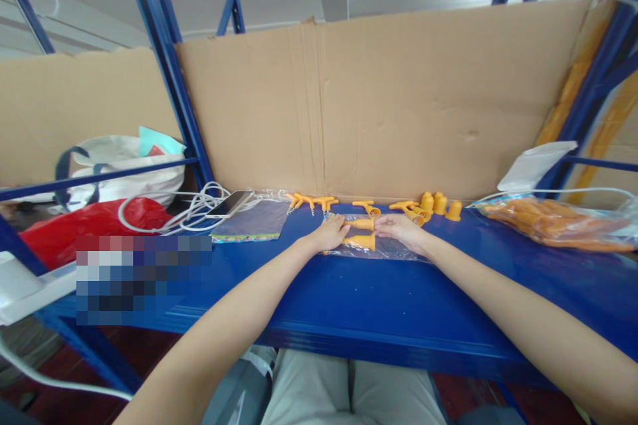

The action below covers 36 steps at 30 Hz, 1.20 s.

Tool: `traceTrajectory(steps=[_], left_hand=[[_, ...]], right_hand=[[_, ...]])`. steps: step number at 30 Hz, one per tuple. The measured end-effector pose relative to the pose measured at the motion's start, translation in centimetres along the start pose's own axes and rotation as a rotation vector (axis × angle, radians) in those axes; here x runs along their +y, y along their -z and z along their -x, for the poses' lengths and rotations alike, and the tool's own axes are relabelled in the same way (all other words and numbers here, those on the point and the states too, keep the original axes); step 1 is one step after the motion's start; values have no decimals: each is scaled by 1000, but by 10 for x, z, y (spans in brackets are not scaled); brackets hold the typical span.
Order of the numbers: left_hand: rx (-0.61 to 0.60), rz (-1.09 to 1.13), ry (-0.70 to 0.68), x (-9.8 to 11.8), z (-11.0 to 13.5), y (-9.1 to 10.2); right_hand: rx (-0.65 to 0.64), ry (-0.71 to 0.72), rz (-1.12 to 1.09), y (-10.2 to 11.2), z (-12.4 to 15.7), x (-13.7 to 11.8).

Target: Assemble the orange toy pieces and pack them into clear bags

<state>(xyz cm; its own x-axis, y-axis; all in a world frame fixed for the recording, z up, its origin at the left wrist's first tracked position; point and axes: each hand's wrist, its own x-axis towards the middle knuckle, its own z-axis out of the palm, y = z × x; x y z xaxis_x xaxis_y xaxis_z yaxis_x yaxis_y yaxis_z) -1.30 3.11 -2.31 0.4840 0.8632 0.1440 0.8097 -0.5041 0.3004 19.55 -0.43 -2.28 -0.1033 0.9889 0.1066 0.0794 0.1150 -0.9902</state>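
A clear plastic bag (393, 249) lies flat on the blue table with two orange plastic corkscrew pieces (361, 242) on or in it; which of these I cannot tell. My left hand (329, 234) rests palm down on the bag's left part, fingers stretched over the narrow ends of the pieces. My right hand (401, 231) is at their wide ends, its fingertips closed at the end of the upper piece. Behind my hands lie orange T-shaped handles with metal spirals (313, 204), a forked orange piece (363, 206) and more orange corkscrew parts (406, 207).
Orange bell-shaped caps (439, 203) stand by the cardboard wall (399, 99). A filled bag of orange parts (553, 219) is at right. At left are a phone (230, 204), white cables (197, 209), a flat clear bag (254, 219) and a red bundle (94, 226).
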Motion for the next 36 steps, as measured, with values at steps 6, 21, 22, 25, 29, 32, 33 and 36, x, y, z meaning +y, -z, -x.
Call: traceTrajectory(steps=[6, 21, 22, 25, 29, 32, 33, 36], left_hand=[[-40, 50, 10, 4, 2, 4], [379, 563, 143, -6, -5, 15], [352, 463, 81, -4, -3, 14], [178, 197, -44, 5, 1, 9], [-105, -13, -44, 13, 3, 8], [-180, -72, -21, 15, 5, 13], [-188, -83, -13, 15, 6, 15], [-207, -109, 8, 13, 7, 18]], right_hand=[[-18, 18, 3, 2, 0, 0], [-65, -46, -8, -1, 2, -5], [-75, -51, -12, -2, 2, -5], [-108, -69, -22, -3, 3, -7], [-115, -41, 55, 1, 4, -14], [9, 8, 200, 13, 2, -22], [74, 28, 263, 19, 0, -24], [317, 105, 436, 42, -7, -28]])
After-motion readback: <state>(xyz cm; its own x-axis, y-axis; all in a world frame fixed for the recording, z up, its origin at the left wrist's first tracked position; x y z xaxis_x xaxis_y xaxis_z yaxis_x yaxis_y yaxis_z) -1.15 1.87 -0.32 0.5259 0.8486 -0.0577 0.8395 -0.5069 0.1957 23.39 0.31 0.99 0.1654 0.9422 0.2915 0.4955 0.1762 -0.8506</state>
